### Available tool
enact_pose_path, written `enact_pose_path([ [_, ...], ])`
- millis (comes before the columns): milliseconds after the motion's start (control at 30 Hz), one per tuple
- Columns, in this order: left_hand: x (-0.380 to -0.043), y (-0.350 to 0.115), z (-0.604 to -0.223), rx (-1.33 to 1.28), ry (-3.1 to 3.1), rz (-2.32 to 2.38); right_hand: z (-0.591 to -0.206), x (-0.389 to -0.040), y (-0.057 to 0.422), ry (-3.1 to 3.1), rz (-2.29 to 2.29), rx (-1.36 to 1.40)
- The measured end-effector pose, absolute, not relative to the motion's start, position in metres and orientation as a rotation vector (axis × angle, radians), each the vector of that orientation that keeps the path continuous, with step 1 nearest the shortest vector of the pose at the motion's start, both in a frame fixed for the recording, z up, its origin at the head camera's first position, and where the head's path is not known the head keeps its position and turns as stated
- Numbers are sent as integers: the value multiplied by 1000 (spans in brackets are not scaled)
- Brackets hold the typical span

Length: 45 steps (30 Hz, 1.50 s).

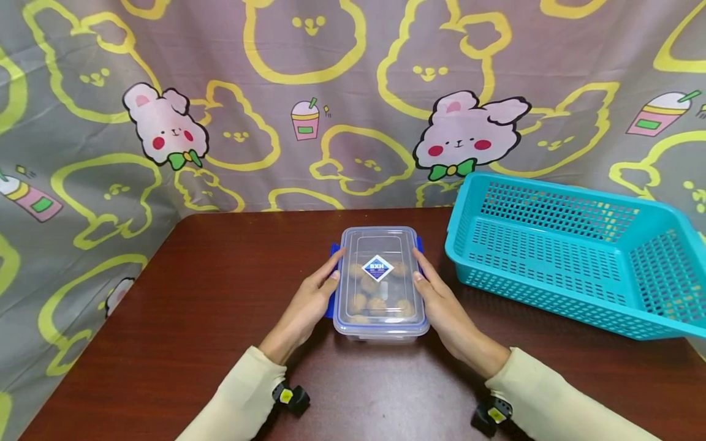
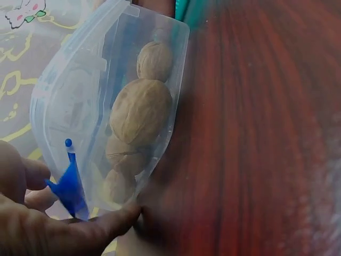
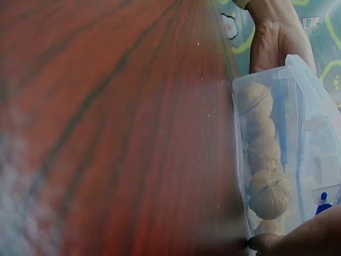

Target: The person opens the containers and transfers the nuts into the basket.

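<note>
Before a cloth (image 1: 331,37) printed with cartoon rabbits, a wood-grained tabletop (image 1: 231,294) is shared by two containers. The larger, a turquoise basket (image 1: 551,260), is set to the right, its perforated floor exposed to view. The smaller, a clear lidded box (image 1: 382,331), is centered, near the basket but apart from it. The step in hand is judged to be one of steadying or carrying: the box is gripped between the left hand (image 1: 306,306) and the right hand (image 1: 449,309), each curled around a long side with its thumb set by the edge of the lid (image 1: 383,242). Whether the base is rested on the tabletop or raised slightly above it cannot be made out. For the next move, level support and matched pressure from both hands would seem to be called for, lest the contents be rolled to one end. A blue latch (image 2: 69,192) is seen jutting outward from the side. A diamond-shaped label (image 1: 377,267) marked BXH is fixed to the lid. Inside, several walnuts (image 2: 141,112) are seen through the clear walls, some lined up against a side.
</note>
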State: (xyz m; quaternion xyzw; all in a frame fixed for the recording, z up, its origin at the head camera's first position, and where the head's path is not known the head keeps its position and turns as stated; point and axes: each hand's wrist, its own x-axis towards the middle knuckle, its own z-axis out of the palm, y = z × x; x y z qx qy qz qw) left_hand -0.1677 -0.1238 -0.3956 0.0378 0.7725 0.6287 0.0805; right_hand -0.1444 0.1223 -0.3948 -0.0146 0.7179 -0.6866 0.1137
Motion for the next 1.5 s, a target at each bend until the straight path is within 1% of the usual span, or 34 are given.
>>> enact_pose_path([
  [567,-165,-121,-395,199,2192,1921,-396,-146,124,2018,-2043,-60],
  [1233,-166,-122,-397,236,2193,1919,-399,-150,139,1831,-2042,-168],
  [1500,-165,-122,-396,223,2150,1941,-399,-151,141,1872,-2004,-142],
])
